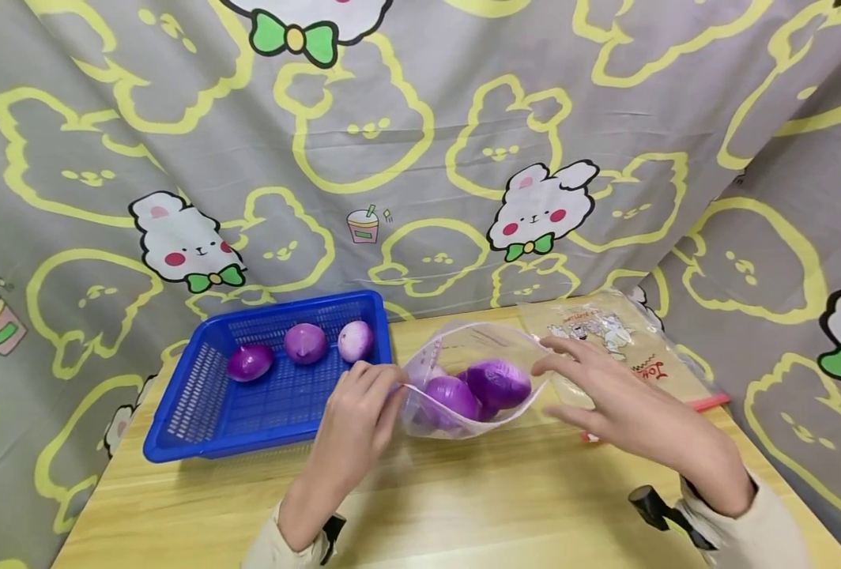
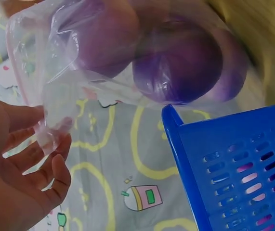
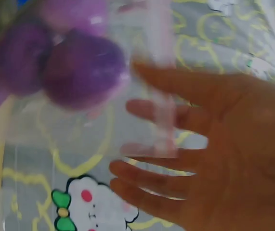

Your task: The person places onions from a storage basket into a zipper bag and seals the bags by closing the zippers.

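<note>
A clear zip bag [image 1: 488, 338] stands with its mouth wide, holding several purple onions [image 1: 499, 384]. My left hand [image 1: 355, 419] pinches the bag's left corner between thumb and fingers; the left wrist view shows this hand [image 2: 31, 168] on the bag's pale pink strip. At the opposite edge is my right hand [image 1: 601, 389], its fingers extended and thumb spread. In the blurred right wrist view, the bag's edge passes between the thumb and fingers of this hand [image 3: 219, 139], without a visible pinch. Whether it touches the plastic is hard to tell.
A blue perforated basket [image 1: 231, 449] sits left of the bag, with a dark purple onion [image 1: 250, 363], a lighter one [image 1: 305, 344] and a whitish one [image 1: 355, 342] inside. Flat printed bags [image 1: 594, 328] with red strips lie at right. A patterned curtain [image 1: 420, 158] hangs behind the wooden table [image 1: 456, 514].
</note>
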Demonstrator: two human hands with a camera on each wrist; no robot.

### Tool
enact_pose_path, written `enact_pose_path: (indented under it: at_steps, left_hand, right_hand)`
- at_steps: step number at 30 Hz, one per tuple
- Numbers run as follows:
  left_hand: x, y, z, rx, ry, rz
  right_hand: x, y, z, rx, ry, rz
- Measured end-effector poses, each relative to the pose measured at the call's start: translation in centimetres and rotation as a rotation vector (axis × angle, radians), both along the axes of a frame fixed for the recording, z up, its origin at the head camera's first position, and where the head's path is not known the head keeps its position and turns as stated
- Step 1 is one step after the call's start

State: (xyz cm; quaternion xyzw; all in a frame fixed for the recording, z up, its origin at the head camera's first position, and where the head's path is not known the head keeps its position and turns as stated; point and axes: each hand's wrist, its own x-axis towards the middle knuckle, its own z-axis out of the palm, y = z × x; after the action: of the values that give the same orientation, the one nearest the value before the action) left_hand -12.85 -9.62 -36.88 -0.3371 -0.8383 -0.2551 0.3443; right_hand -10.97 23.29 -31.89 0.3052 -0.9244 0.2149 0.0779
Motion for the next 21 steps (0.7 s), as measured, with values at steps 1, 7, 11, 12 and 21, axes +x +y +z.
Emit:
enact_pose_path:
  at_steps: [1,7,11,12,21]
  left_hand:
    - [-0.1,-0.1,0.1,0.011,0.0,-0.004]
    - [-0.8,-0.7,1.5,0.083,-0.011,0.015]
    - [-0.9,-1.8,2.8,0.134,-0.03,0.028]
    - [-1.0,-2.0,3.0,0.146,-0.033,0.026]
    - [-1.0,-3.0,3.1,0.257,-0.201,-0.12]
  right_hand:
    - [-0.2,0.0,0.0,0.017,0.047,-0.001]
    - [-1.4,0.2,0.7,-0.065,0.347,-0.004]
    - [-1.7,0.2,1.9,-0.095,0.408,0.0]
    - [-1.8,0.1,2.1,-0.098,0.407,0.002]
    - [-2.6,0.2,1.1,-0.167,0.346,-0.022]
